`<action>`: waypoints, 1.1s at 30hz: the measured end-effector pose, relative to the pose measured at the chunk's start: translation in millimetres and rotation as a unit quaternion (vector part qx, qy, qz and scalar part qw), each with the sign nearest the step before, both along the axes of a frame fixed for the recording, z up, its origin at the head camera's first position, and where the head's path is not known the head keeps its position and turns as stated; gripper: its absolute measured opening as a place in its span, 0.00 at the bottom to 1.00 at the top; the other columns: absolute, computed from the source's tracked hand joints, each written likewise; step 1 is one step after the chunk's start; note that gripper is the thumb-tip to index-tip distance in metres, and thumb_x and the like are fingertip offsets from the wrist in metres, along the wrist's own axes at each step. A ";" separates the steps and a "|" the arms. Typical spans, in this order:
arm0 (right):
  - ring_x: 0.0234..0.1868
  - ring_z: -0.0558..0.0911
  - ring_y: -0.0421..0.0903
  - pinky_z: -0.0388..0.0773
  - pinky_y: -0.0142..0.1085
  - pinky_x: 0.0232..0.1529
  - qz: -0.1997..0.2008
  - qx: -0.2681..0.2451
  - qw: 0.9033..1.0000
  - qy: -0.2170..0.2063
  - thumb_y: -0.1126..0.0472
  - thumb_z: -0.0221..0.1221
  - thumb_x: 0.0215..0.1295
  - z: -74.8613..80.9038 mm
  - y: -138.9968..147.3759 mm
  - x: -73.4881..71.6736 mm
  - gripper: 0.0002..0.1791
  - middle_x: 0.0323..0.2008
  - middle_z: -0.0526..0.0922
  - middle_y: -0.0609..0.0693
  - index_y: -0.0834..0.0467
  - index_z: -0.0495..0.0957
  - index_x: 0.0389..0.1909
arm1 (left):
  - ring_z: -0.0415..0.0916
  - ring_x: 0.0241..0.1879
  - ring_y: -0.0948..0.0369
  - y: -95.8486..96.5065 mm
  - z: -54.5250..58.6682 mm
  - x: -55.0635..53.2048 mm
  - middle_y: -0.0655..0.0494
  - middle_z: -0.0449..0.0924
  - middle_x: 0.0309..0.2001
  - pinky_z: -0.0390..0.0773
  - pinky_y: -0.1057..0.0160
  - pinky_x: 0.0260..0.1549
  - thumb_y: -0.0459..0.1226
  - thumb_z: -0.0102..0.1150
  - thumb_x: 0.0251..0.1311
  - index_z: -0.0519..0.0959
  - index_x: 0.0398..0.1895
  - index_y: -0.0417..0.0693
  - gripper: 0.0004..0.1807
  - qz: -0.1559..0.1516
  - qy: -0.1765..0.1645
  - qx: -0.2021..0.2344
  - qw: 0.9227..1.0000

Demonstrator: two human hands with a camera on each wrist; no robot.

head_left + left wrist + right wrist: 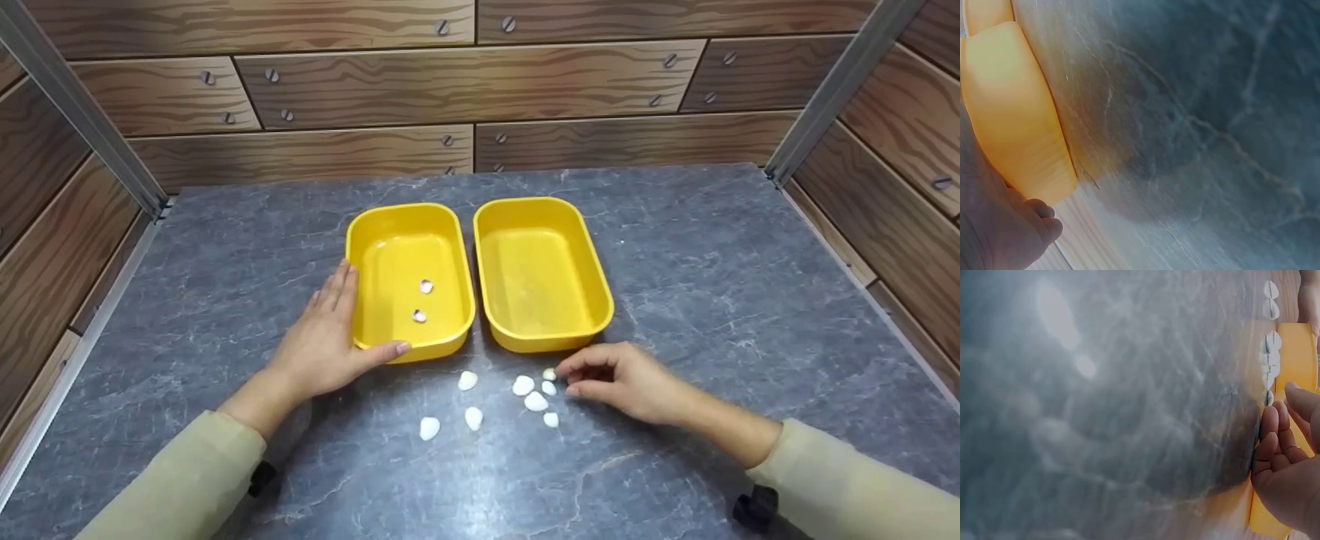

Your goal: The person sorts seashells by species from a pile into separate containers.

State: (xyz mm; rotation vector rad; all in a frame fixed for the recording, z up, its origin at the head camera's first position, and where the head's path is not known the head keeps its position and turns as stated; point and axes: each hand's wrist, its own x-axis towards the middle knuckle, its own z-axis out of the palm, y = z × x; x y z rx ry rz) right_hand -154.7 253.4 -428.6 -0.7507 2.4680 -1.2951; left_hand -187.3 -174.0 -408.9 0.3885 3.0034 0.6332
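Note:
My left hand (322, 341) lies along the left wall of a yellow plastic tray (409, 352). Its fingers are fairly straight, and the thumb touches the front rim. Two small shells, one shell (426, 286) behind the other shell (419, 316), lie inside this tray. My right hand (634, 382) is low over the table, just right of a cluster of white seashells (535, 401). Its fingertips reach a small yellowish shell (550, 373); thumb and forefinger stand apart. The right wrist view shows the fingers bent beside the row of shells (1271, 354).
A second yellow tray (540, 341) stands right of the first, a narrow gap between them. Loose white shells, one shell (468, 380), another shell (473, 418) and a third shell (429, 428), lie left of the cluster on the grey marbled table (712, 285). Wood-patterned walls (480, 82) enclose it.

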 end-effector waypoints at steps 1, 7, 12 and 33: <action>0.40 0.83 0.39 0.82 0.29 0.42 0.003 -0.001 1.000 0.004 0.61 0.72 0.68 -1.0 0.0 -0.2 0.13 0.40 0.90 0.47 0.58 0.89 0.52 | 0.40 0.84 0.40 0.1 0.2 -0.1 0.41 0.31 0.87 0.44 0.40 0.81 0.81 0.54 0.55 0.36 0.86 0.38 0.76 0.000 0.000 0.001 1.000; 0.38 0.81 0.39 0.80 0.29 0.38 0.012 0.008 1.000 0.012 0.61 0.73 0.68 -4.1 0.1 -1.1 0.17 0.39 0.87 0.46 0.57 0.88 0.56 | 0.39 0.84 0.40 0.8 1.1 -0.4 0.40 0.32 0.86 0.44 0.40 0.81 0.76 0.59 0.58 0.35 0.86 0.38 0.73 0.000 0.003 0.001 1.000; 0.37 0.79 0.40 0.78 0.29 0.37 0.009 0.028 1.000 0.002 0.58 0.73 0.67 -3.9 0.3 -0.4 0.20 0.41 0.85 0.45 0.53 0.87 0.60 | 0.39 0.84 0.40 1.1 0.9 -0.8 0.39 0.33 0.86 0.44 0.40 0.81 0.77 0.58 0.58 0.36 0.86 0.36 0.73 -0.005 0.007 0.004 1.000; 0.44 0.80 0.42 0.81 0.34 0.49 0.039 0.064 0.997 0.028 0.58 0.72 0.67 -4.2 -0.2 -1.7 0.25 0.42 0.83 0.44 0.54 0.84 0.64 | 0.39 0.84 0.40 -0.2 -0.1 -0.1 0.37 0.34 0.86 0.43 0.39 0.81 0.80 0.54 0.57 0.36 0.86 0.35 0.75 -0.004 0.007 -0.001 1.000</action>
